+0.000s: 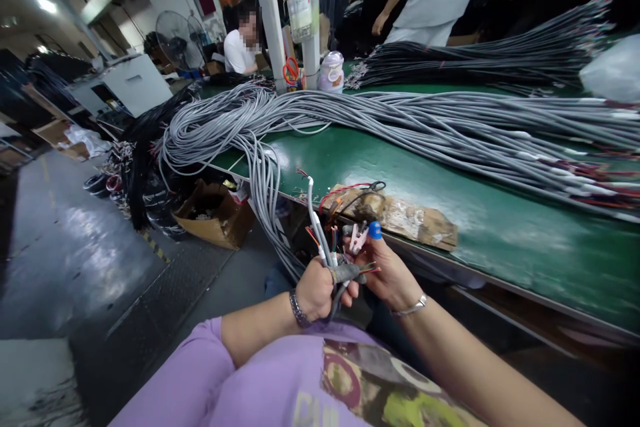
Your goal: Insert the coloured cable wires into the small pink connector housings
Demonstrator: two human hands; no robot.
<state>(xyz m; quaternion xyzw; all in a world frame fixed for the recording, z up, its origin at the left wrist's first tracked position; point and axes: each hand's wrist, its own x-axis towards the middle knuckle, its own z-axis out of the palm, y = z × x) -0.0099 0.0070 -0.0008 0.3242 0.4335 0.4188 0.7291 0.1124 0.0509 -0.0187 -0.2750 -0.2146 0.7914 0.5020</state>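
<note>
My left hand (316, 288) is closed around the end of a grey cable (345, 273), from which thin coloured and white wires (316, 220) stick up. My right hand (393, 273) holds a small pink-and-white clip tool (358, 237) at those wires, and a blue cap (375, 230) covers its index fingertip. Both hands hover in front of the near edge of a green workbench (525, 240). A bracelet sits on each wrist.
A huge bundle of grey cables (400, 117) lies across the bench and droops off its left end. Dark cable bundles (475, 57) lie farther back. A taped cardboard pad (415, 217) sits near the edge. A cardboard box (213, 213) rests on the floor. One person sits far back, another stands behind the bench.
</note>
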